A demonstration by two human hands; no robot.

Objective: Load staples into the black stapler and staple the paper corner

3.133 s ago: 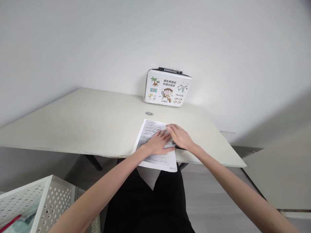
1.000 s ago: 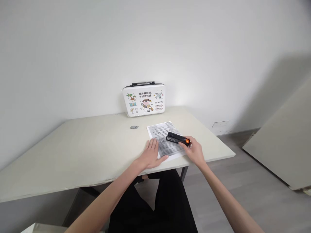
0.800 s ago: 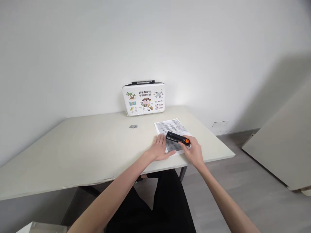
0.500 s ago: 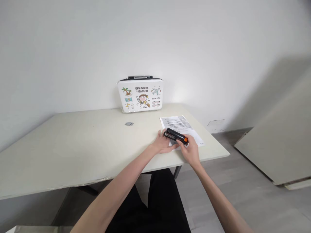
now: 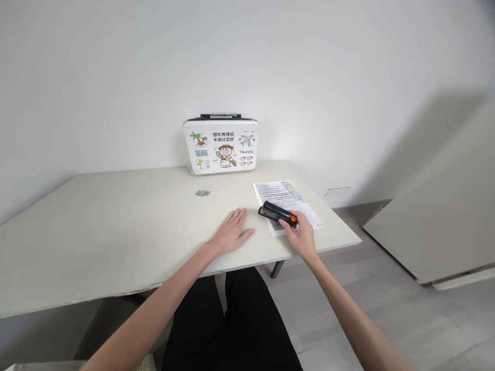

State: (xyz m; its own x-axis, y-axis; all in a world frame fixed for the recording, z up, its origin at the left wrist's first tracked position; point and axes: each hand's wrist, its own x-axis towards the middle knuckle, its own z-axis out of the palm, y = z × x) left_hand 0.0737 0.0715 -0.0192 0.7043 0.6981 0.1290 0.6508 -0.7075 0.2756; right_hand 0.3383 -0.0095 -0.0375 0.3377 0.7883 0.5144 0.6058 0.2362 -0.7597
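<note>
My right hand (image 5: 301, 234) grips the orange-marked rear end of a black stapler (image 5: 277, 212), whose front points left. The stapler lies over printed paper (image 5: 305, 211) at the right side of the table; whether it touches the sheet I cannot tell. Left of the paper, my left hand (image 5: 231, 232) is open, fingers stretched out, flat on the tabletop with nothing in it. Beyond that hand is a small group of grey staple strips (image 5: 203, 193), lying on the table.
A white case (image 5: 221, 147) with cartoon prints and a black handle stands against the wall at the table's back. The pale table (image 5: 116, 232) has a worn front edge. To the right, a large pale panel (image 5: 436, 221) rises from the grey floor.
My left hand has come away from the stapler and paper, moving left onto the bare tabletop. My right hand still holds the stapler in about the same place. The view has shifted slightly.
</note>
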